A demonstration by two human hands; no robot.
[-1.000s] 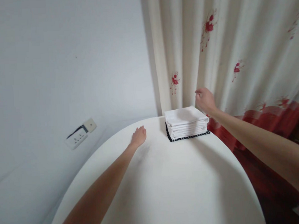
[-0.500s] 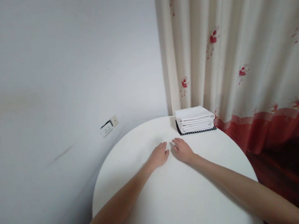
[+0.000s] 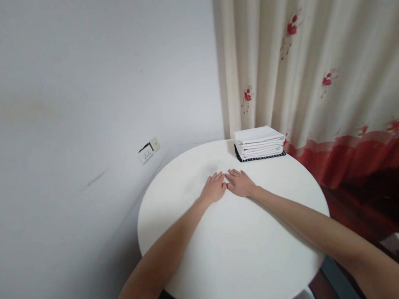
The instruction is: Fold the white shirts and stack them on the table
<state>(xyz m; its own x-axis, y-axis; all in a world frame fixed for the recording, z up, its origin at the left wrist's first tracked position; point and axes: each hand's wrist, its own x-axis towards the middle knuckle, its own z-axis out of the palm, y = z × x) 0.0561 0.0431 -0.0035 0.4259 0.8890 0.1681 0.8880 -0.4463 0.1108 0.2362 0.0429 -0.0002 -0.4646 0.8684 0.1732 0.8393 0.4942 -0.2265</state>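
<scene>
Both my hands lie palm down on a round white table, side by side near its middle. My left hand has its fingers stretched out and holds nothing. Beside it, my right hand is also spread flat with nothing in it. The thumbs and fingertips of the two hands meet or nearly meet. Beyond my right hand, toward the table's far edge, sits a stack of folded white cloths on a dark mat with a stitched-looking edge.
A pale wall with a power socket rises on the left, close to the table. Behind and to the right hangs a cream curtain with red flowers and a red hem. Dark red floor shows at the right.
My hands have come closer together and settled flat with fingers more spread. The view has shifted, showing more of the table's near edge. The cloth stack stays put on the table.
</scene>
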